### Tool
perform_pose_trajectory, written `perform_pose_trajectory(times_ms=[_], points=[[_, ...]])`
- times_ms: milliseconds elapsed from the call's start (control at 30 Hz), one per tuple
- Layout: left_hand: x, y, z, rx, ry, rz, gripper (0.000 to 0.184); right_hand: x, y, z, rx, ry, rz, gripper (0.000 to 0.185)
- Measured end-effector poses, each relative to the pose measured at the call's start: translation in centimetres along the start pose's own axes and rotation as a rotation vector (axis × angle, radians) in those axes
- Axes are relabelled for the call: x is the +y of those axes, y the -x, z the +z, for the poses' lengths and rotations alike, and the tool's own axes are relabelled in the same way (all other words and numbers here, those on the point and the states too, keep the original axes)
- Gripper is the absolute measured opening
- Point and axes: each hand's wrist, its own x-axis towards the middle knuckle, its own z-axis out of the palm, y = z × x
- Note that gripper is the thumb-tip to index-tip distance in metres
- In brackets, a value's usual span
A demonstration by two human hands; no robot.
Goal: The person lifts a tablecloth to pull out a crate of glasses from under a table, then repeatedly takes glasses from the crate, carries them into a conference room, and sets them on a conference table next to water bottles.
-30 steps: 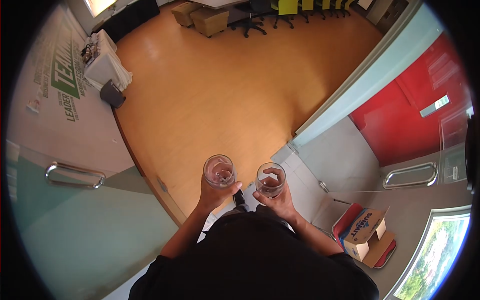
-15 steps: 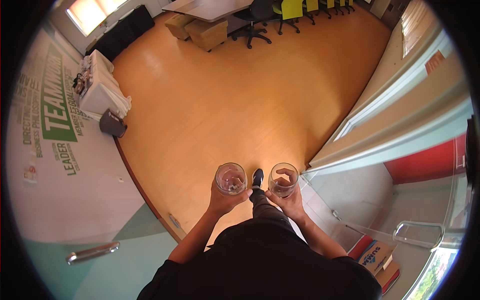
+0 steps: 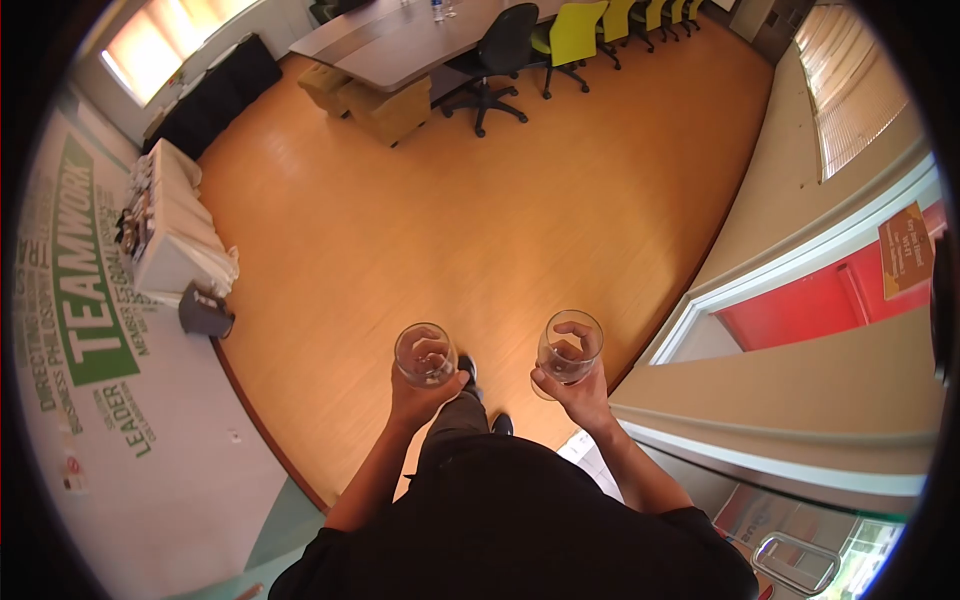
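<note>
In the head view, my left hand is closed around a clear, rounded drinking glass, held upright with its mouth towards me. A second glass of similar shape is gripped in my right hand, with fingers showing through its wall. Both glasses are out in front of my body, apart from each other, above the wooden floor. Whether either glass holds liquid I cannot tell. My shoes show below, one ahead of the other.
A long table stands ahead, with a black office chair and several green chairs. Along the left wall are a white-covered side table and a dark bin. A door frame and glass door handle lie to the right.
I have walked forward into the room, so the table and chairs look nearer and the glass door has slid back. My hands are farther apart, each still holding its glass.
</note>
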Motion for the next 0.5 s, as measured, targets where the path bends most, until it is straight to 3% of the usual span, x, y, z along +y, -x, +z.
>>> perform_pose_trajectory(times_ms=[200,333,367,500], points=[[-2.1,-16.5,-0.8,-0.091,-0.019,0.010,0.065,-0.7,-14.0,-2.0,0.099,0.003,0.019,0.066],[0.4,-32.3,1.0,-0.261,0.013,0.024,0.061,-2.6,-25.0,-4.2,0.229,0.071,0.014,0.065],[2.0,-34.9,1.6,-0.271,0.044,0.003,0.037,-3.1,-26.6,-4.5,0.234,0.052,0.017,0.065],[5.4,-45.4,4.1,-0.447,-0.035,0.043,0.048,-4.3,-33.8,-6.2,0.306,0.003,0.012,0.066]])
